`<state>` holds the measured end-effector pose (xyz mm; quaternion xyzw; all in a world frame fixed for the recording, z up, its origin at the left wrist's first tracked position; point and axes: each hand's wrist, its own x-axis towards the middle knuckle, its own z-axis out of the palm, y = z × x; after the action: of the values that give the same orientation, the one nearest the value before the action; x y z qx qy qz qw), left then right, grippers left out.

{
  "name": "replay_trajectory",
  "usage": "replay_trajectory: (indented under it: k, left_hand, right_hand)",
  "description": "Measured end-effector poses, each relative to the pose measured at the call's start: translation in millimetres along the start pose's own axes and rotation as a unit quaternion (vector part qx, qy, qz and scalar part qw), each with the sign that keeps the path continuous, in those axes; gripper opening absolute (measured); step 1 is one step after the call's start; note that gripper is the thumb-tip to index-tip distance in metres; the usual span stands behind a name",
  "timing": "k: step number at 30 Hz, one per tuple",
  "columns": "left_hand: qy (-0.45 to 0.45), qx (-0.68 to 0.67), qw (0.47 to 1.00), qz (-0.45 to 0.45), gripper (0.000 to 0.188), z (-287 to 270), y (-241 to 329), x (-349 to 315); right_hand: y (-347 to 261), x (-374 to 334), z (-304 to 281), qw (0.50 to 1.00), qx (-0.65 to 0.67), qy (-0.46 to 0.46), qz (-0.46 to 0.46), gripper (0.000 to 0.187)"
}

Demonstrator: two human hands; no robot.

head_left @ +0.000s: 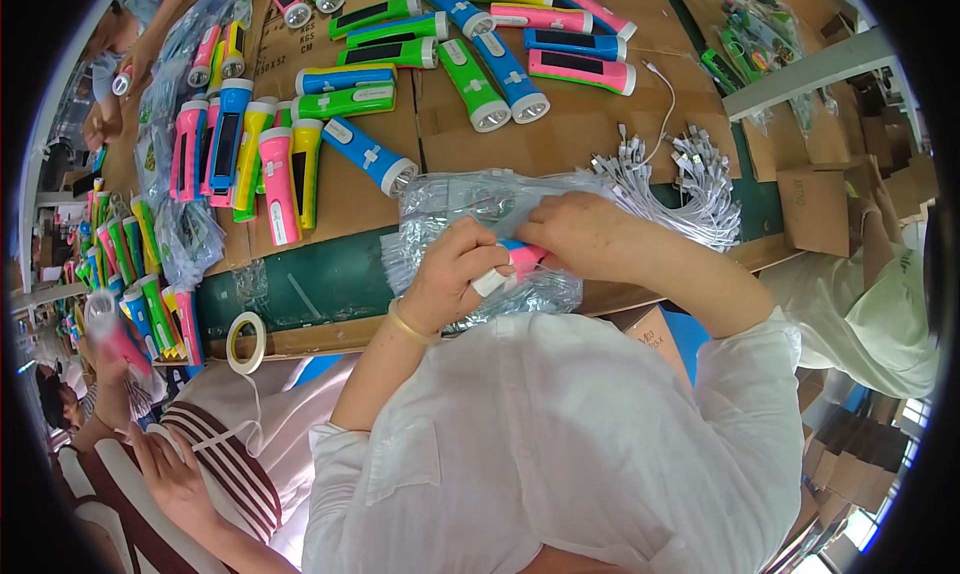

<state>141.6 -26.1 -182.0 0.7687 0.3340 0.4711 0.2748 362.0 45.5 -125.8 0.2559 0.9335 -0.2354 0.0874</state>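
My left hand is closed round a pink and blue flashlight whose white end points toward me. At the other end of this flashlight, my right hand has its fingers curled in; their tips are hidden, so what they pinch does not show. Both hands are over a pile of clear plastic bags at the table's near edge. Just beyond the bags lies a blue flashlight with a white head.
White charging cables lie bundled right of the bags. Many coloured flashlights cover the far cardboard; more stand at left. A tape roll sits at the near edge. A co-worker's hand is at lower left, a cardboard box at right.
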Motion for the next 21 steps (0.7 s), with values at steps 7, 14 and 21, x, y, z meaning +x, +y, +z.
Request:
replay_trajectory:
  k: [7, 14, 21]
  left_hand:
    - [0.044, 0.064, 0.993, -0.093, 0.017, -4, -6, -20]
    - [0.047, 0.044, 0.993, -0.095, 0.018, -6, -6, -22]
    - [0.045, 0.013, 0.994, -0.097, 0.016, -9, -10, -23]
  right_hand:
    - [109, -35, -24, 0.959, 0.068, 0.241, 0.131, 0.03]
    - [210, -91, -1, 0.963, -0.051, 0.194, 0.181, 0.016]
    - [219, -109, -36, 0.895, 0.18, 0.294, 0.283, 0.018]
